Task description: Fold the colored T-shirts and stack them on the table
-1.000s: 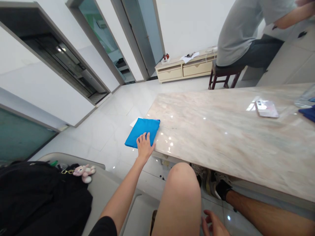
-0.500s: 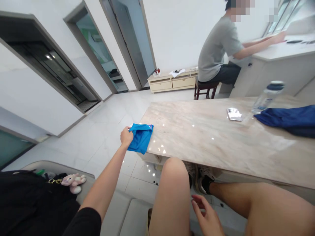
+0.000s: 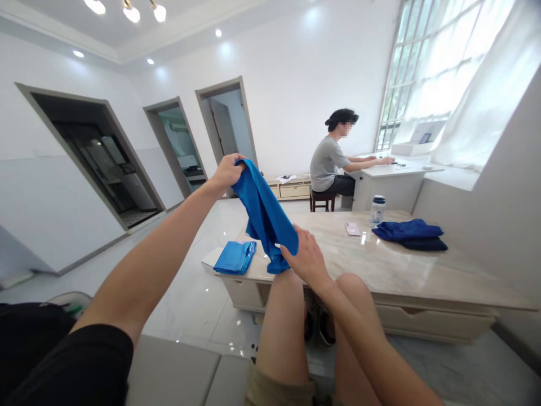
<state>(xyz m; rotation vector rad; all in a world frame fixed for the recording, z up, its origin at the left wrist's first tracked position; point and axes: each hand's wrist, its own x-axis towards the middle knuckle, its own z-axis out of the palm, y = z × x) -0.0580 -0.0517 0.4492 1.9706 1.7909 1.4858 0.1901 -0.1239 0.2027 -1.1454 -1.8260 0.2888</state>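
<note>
A bright blue piece of fabric [image 3: 264,208] hangs slantwise above the left part of the table, its folds running down to the right. My left hand [image 3: 230,170] pinches its upper end, arm stretched out. Lower down, my right hand [image 3: 307,255] has its thumb in front of the fabric's right edge and its other fingers partly behind it. Beneath, a folded blue cloth [image 3: 234,257] with a shiny edge lies at the left end of the marble-look table [image 3: 333,254]. A folded dark blue cloth [image 3: 408,231] rests farther right.
A clear bottle with a blue lid [image 3: 377,211] and a phone [image 3: 352,229] stand and lie near the dark blue cloth. Across the room a person [image 3: 329,160] sits on a stool [image 3: 322,201] at a white desk [image 3: 389,179]. My knees are against the table's front.
My left hand has lifted blue fabric up from the table's left end, and it now hangs unfolded. My right hand has risen from between my knees to the fabric. The view has tilted upward.
</note>
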